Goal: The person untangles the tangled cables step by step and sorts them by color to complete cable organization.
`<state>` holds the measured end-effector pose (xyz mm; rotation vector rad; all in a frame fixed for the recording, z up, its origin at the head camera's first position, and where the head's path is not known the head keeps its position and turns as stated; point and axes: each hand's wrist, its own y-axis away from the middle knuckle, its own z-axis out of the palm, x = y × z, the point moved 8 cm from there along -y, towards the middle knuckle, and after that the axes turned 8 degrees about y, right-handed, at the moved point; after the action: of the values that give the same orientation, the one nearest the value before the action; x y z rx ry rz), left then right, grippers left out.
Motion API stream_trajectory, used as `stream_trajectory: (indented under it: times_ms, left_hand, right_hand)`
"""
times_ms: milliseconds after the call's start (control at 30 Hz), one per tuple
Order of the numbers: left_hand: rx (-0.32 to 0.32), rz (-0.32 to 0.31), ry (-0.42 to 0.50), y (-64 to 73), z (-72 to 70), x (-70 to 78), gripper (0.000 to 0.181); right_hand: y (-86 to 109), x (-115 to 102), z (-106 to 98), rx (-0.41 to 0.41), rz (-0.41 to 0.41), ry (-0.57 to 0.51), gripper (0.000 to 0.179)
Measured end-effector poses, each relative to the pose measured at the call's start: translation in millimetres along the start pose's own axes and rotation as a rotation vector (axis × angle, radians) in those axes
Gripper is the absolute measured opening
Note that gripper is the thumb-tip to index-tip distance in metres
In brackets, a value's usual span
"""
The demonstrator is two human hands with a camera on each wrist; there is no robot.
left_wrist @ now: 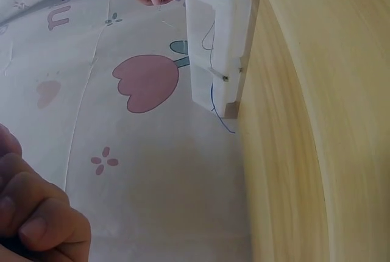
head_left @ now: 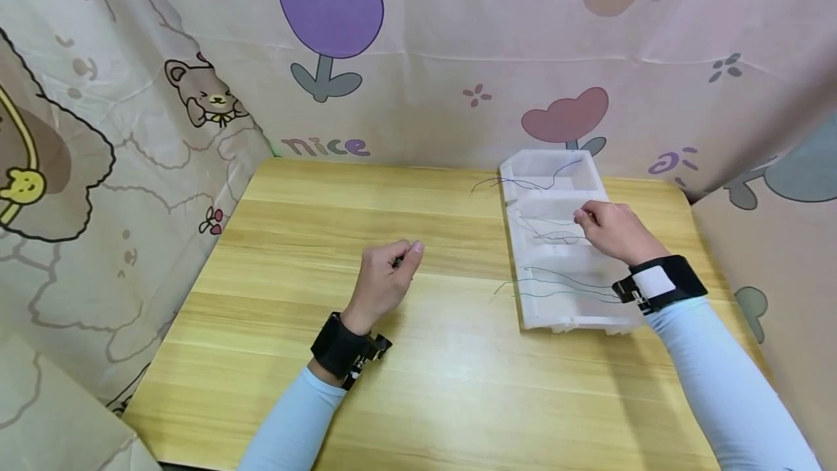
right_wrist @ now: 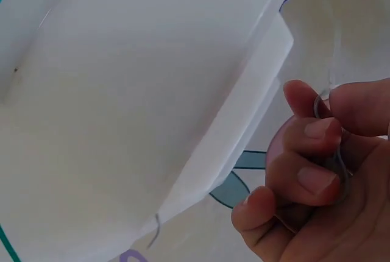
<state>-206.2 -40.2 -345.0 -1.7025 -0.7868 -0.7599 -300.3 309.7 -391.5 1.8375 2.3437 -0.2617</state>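
My right hand [head_left: 617, 231] is over the middle compartment of a white plastic tray [head_left: 514, 260]. Its thumb and forefinger pinch a thin grey wire [right_wrist: 342, 164], which loops down along the curled fingers in the right wrist view. Loose grey wires [head_left: 559, 238] lie in that middle compartment. Dark blue wires [head_left: 523, 183] cross the far compartment and stick out over its left wall. Green wires [head_left: 569, 283] span the near one. My left hand [head_left: 382, 278] hovers over the table left of the tray, fingers curled in, with a small dark spot showing inside the curl.
The tray stands on the right part of a wood-grain table [head_left: 445, 384]. Behind the table hangs a printed cloth [head_left: 431, 6], and more cloth drapes down on the left and right sides. Wire ends project past the tray's left wall.
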Motion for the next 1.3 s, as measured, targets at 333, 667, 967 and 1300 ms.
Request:
stream_trajectory:
  times_ms: [333,667,967,1300]
  left_hand:
    - [-0.035,0.021,-0.025,4.6,13.6,-30.7,0.041]
    - [-0.082,0.016,-0.001,2.7,26.9,-29.1,0.042]
    - [-0.114,-0.013,0.0,-0.3,37.8,-25.1,0.033]
    - [-0.139,0.122,-0.043,-4.7,53.2,-12.8,0.024]
  right_hand:
    - [5.0,11,2,0.036,0.039,0.116,0.042]
    - [13.7,-50,-44,0.197,-0.088,-0.067,0.043]
    - [30.0,-127,-59,0.36,-0.316,-0.308,0.026]
    - [43.4,-195,-13,0.189,-0.388,-0.575,0.036]
